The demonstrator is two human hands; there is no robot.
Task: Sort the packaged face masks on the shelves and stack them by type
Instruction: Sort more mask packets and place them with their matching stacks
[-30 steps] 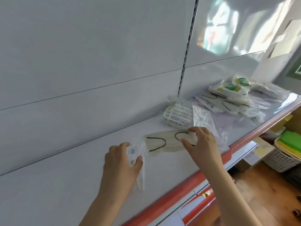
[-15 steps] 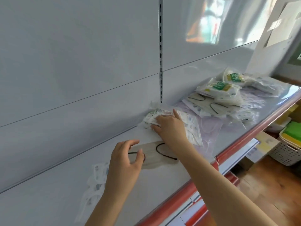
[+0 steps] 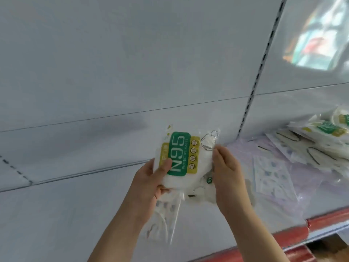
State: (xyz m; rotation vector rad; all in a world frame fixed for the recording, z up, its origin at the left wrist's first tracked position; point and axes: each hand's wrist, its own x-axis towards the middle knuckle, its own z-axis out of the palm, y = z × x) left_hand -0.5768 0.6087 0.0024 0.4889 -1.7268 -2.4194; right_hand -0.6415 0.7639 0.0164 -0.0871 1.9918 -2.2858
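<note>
I hold a white N95 mask pack (image 3: 181,157) with a green and yellow label up above the white shelf (image 3: 75,214). My left hand (image 3: 151,178) grips its lower left corner, thumb on the label. My right hand (image 3: 226,174) holds its right edge. Under my hands lies a clear-wrapped patterned mask (image 3: 164,218) on the shelf, and part of another pack (image 3: 198,193) shows beneath the N95 pack. To the right lie a patterned mask pack (image 3: 272,176) and a pile of mixed mask packs (image 3: 321,140), some with black ear loops, some N95.
The shelf's back wall (image 3: 132,72) is plain white with a slotted upright (image 3: 258,72). A red strip (image 3: 302,229) runs along the shelf's front edge at the lower right.
My right hand lifted the printed pack from the shelf and my left hand left the black-looped mask and took hold of it too; its N95 label now faces me. The view swung left.
</note>
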